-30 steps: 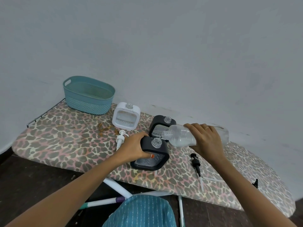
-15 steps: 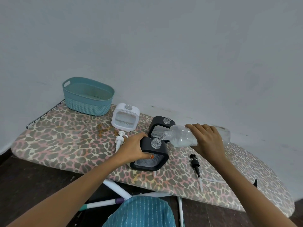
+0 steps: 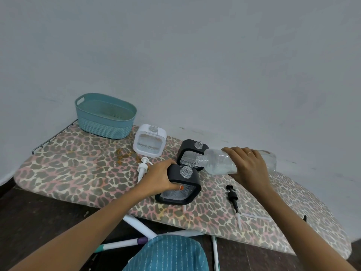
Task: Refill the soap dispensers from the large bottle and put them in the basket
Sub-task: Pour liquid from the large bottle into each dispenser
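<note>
Pale grey wall (image 3: 195,65) fills the upper half of the view, and below it a long ironing board (image 3: 78,173) with a leopard-print cover runs from left to right over a dark floor (image 3: 39,212). At the bottom edge sits a fold of blue striped cloth (image 3: 168,253), part of the person's clothing, with the board's white legs (image 3: 136,225) just behind it. A teal oval basket (image 3: 105,122) stands upright at the far left end of the board, against the wall, with nothing showing inside. The large clear bottle (image 3: 218,163) lies nearly level in the air, its mouth tipped down to the left, just above the open neck of the near black dispenser (image 3: 181,190); a thin clear thread seems to run between the two. The right hand (image 3: 248,165) is wrapped round the bottle's middle, fingers curled over the top. The left hand (image 3: 158,178) grips the near black dispenser by its left side, thumb across the front, holding it upright on the board. A second black dispenser (image 3: 187,151) stands just behind it, partly hidden by the bottle, its neck uncapped. A white dispenser (image 3: 149,141) stands further left, between the black pair and the basket, also uncapped. A white pump (image 3: 143,167) lies on the cover just left of the left hand, and a black pump (image 3: 232,196) lies to the right of the near dispenser, below the right wrist.
</note>
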Action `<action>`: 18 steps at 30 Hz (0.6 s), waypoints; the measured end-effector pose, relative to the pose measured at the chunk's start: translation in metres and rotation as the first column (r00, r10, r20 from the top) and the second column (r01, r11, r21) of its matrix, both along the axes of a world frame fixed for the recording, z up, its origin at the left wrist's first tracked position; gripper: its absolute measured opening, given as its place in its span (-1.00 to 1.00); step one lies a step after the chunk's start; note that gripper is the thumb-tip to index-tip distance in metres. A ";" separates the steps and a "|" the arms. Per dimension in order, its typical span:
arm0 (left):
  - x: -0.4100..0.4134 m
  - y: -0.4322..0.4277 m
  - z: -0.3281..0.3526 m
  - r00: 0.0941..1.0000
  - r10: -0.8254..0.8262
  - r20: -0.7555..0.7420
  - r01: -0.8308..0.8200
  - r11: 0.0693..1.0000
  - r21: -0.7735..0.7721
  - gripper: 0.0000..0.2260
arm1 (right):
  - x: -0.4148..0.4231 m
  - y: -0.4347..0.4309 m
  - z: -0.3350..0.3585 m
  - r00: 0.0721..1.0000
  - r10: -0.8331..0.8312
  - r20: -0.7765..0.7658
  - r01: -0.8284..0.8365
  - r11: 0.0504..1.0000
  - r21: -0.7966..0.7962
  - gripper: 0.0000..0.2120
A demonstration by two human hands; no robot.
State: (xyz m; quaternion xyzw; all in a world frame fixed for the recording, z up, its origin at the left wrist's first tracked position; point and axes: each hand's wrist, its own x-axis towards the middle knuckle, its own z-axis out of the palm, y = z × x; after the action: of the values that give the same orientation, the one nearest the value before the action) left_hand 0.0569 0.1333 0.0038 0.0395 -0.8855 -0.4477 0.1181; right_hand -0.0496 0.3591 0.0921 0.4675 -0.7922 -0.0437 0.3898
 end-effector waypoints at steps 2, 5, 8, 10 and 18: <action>0.000 0.000 -0.001 1.000 -0.002 0.004 0.002 1.000 0.004 -0.53 | 0.001 0.000 0.001 1.000 0.004 0.003 -0.004 1.000 0.000 -0.44; 0.000 0.001 -0.001 1.000 -0.001 0.004 0.001 1.000 0.010 -0.54 | 0.001 0.000 0.002 1.000 0.003 -0.004 -0.003 1.000 0.004 -0.44; 0.000 0.001 0.000 1.000 -0.001 0.001 0.001 1.000 0.005 -0.54 | 0.001 0.001 0.002 1.000 0.011 -0.010 -0.011 1.000 0.003 -0.45; 0.000 0.001 0.000 1.000 -0.002 -0.001 0.002 1.000 0.004 -0.55 | 0.000 0.001 0.002 1.000 0.010 -0.018 -0.010 1.000 0.004 -0.46; -0.001 0.002 0.000 1.000 -0.009 -0.003 0.009 1.000 0.013 -0.55 | -0.002 0.004 0.002 1.000 0.011 -0.027 -0.012 1.000 -0.013 -0.48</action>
State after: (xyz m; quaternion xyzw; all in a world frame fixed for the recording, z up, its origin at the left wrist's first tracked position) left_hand 0.0564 0.1357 0.0037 0.0358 -0.8826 -0.4539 0.1172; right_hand -0.0518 0.3627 0.0939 0.4688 -0.7844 -0.0428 0.4038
